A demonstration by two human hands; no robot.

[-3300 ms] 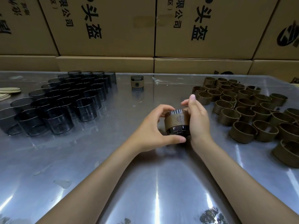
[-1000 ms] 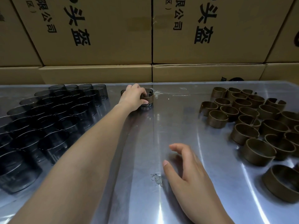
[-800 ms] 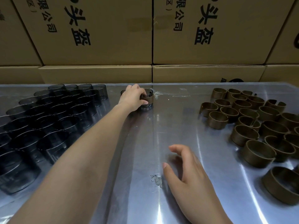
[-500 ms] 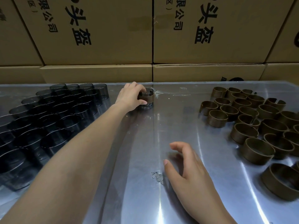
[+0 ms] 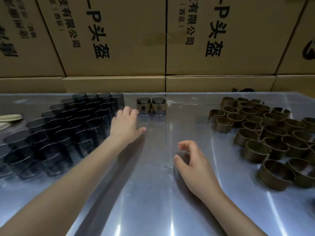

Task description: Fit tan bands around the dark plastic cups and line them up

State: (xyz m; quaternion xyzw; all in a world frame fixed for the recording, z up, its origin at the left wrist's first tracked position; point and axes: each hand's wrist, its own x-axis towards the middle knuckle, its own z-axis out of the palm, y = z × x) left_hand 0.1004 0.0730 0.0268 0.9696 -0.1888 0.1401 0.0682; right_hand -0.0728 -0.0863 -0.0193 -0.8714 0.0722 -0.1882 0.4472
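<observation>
Head camera shows the left hand (image 5: 126, 124) open and empty just beside the bare dark cups (image 5: 71, 126) on its left, while the right hand (image 5: 192, 160), loosely curled and empty, lies nearer the tan bands (image 5: 265, 133) on its right.

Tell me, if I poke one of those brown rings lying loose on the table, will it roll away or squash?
Probably not roll: the brown rings rest flat on their edges on the shiny table, so a poke would likely slide one. They look thin and hollow, so probably light. One ring shows an open gap, so it may flex if squeezed.
</observation>
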